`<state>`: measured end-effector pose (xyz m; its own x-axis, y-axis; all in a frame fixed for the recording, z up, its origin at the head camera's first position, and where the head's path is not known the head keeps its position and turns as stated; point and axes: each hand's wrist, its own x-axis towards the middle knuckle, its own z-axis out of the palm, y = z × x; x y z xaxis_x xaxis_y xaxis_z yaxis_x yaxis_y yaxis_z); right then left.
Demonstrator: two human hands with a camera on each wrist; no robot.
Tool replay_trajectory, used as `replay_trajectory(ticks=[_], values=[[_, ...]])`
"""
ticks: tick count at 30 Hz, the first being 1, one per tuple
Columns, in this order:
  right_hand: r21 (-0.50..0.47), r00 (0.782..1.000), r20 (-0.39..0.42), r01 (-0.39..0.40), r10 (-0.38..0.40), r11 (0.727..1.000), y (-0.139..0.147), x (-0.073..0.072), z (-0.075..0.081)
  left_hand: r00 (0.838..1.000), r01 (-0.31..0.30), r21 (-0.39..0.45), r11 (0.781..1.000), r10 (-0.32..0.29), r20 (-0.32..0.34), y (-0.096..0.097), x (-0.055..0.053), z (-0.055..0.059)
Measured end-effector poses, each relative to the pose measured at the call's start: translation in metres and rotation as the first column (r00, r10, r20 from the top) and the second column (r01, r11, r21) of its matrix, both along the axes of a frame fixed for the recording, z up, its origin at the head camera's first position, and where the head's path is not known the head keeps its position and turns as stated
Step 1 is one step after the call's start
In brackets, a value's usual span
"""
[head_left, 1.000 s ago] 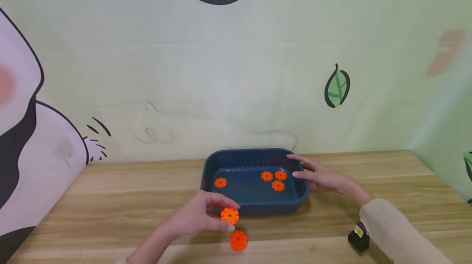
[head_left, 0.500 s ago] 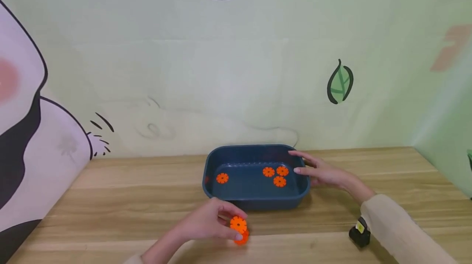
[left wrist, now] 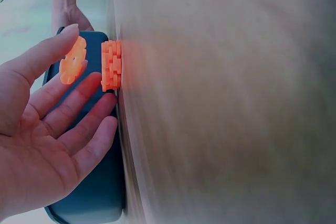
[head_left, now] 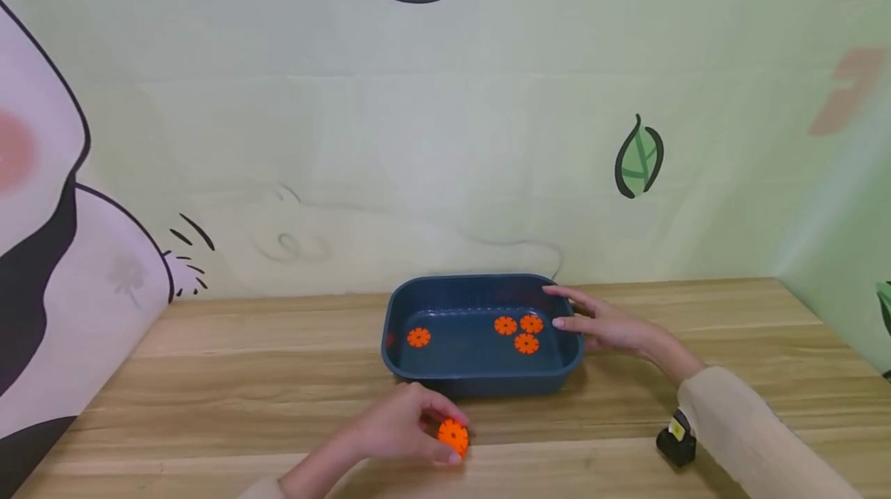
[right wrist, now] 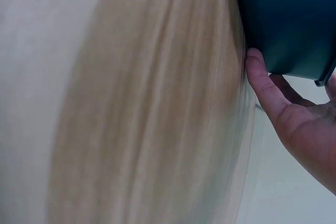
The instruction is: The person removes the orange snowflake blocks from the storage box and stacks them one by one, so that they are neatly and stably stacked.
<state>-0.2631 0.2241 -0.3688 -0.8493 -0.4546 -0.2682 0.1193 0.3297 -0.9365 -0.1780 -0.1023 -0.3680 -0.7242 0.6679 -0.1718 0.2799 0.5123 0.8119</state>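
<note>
Left hand point(head_left: 400, 428) pinches an orange disc point(left wrist: 74, 62) above stacked discs point(left wrist: 111, 65), right hand point(head_left: 612, 329) gripping a blue bin point(head_left: 480, 386).

Fingers point(right wrist: 261, 78) — against the blue bin point(right wrist: 294, 24)

Head camera: looks forward and down from my head, farthest off, widest; takes in my left hand point(head_left: 393, 428), my right hand point(head_left: 612, 327), wooden tabletop point(head_left: 244, 383) and leaf-printed backdrop point(head_left: 418, 135). Left-wrist camera: turned sideways, close on that hand, facing across toward my right arm point(left wrist: 65, 1). Right-wrist camera: likewise sideways, close, facing the navy basin's point(right wrist: 294, 24) outer wall. All three share basin and tabletop.
</note>
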Motion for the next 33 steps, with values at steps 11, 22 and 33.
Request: replay_trajectory(ticks=[11, 22, 33], values=[[0.012, 1.0, 0.0, 0.002, -0.002, 1.0, -0.0001, 0.0007, 0.0, 0.998, 0.005, -0.019, 1.0, -0.006, -0.065, 0.0011, -0.001, -0.0058], [-0.002, 1.0, 0.007, -0.001, 0.001, 1.0, -0.0011, 0.0011, 0.0016, 0.99, 0.017, -0.053, 0.998, -0.024, -0.142, 0.0021, 0.0002, -0.008], [0.011, 1.0, -0.001, -0.004, 0.004, 1.0, -0.0003, 0.0, 0.0007, 0.989, 0.011, -0.038, 0.999, -0.017, -0.144, 0.0017, -0.0001, -0.0101]])
